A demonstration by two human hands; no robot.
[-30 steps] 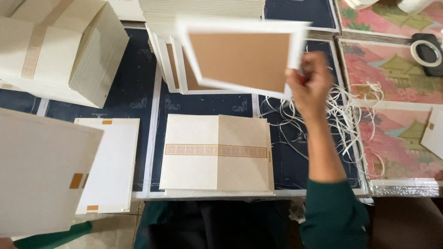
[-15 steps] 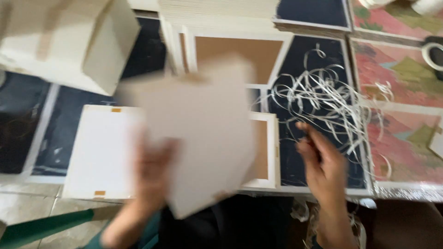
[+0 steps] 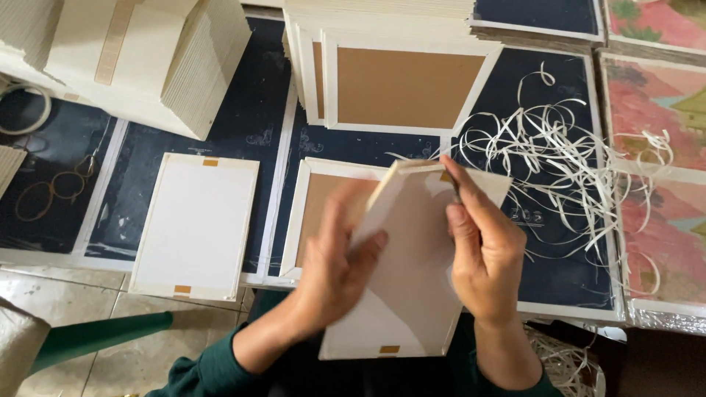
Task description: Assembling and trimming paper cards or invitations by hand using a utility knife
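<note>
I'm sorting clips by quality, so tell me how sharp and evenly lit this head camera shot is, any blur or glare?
Head view: the left hand is smeared by motion blur, the right hand a bit sharper; the pale board they hold has soft edges. The white paper strips and brown-centred board look crisp. Lighting is soft and even, with no harsh glare and only faint shadows.

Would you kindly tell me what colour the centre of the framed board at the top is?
Brown, with a cream border: framed board, head view.
</note>
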